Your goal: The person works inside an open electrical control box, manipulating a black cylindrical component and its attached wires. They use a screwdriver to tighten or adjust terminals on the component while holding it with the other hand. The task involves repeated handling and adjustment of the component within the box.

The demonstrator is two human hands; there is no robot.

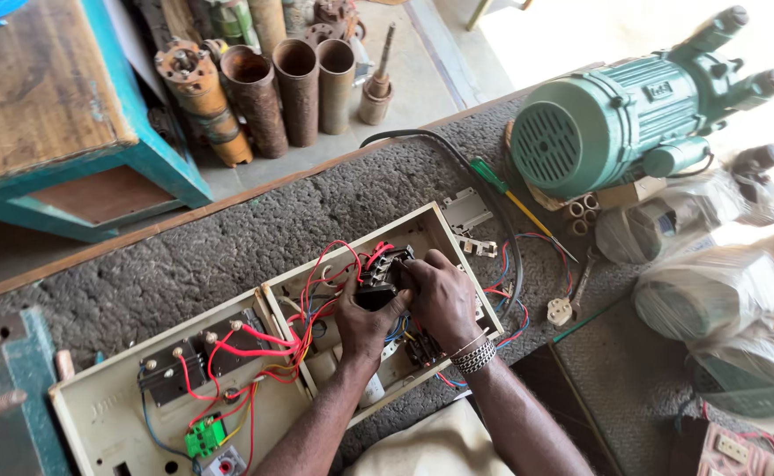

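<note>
Item: open cream control box, cover panel laid flat to the left of your hands. Step in hand, by my reading: seating or freeing the black switch block inside the box. Your left hand is closed under the block; your right hand is curled over its top; both grip it. Next move likely calls for a steady, small pull without straining the red wires just left of your left hand. Box contents: block, red, blue and black leads. Cover panel: two black components, small green board. Beyond your right hand: green-handled screwdriver, green motor.
</note>
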